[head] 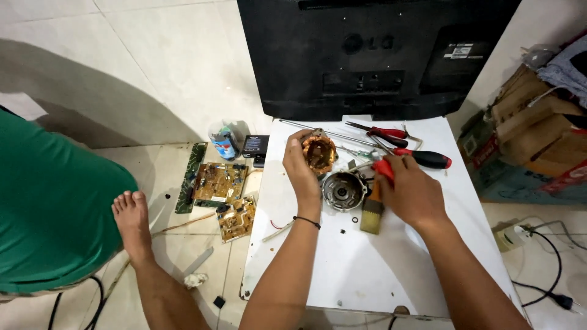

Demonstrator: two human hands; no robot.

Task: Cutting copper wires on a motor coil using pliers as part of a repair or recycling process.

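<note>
Just left of the frame's centre, the left hand (301,165) reaches up from the bottom edge, fingers wrapped around a copper-wound motor stator (320,153) held above the white board (367,269). Right of centre, the right hand (411,194) closes on a red-handled tool (384,170), just beside a round grey motor housing (343,190) and a paintbrush (372,215).

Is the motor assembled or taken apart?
Taken apart: the left hand holds the copper-wound stator up, while the round metal housing lies separately on the white board.
</note>
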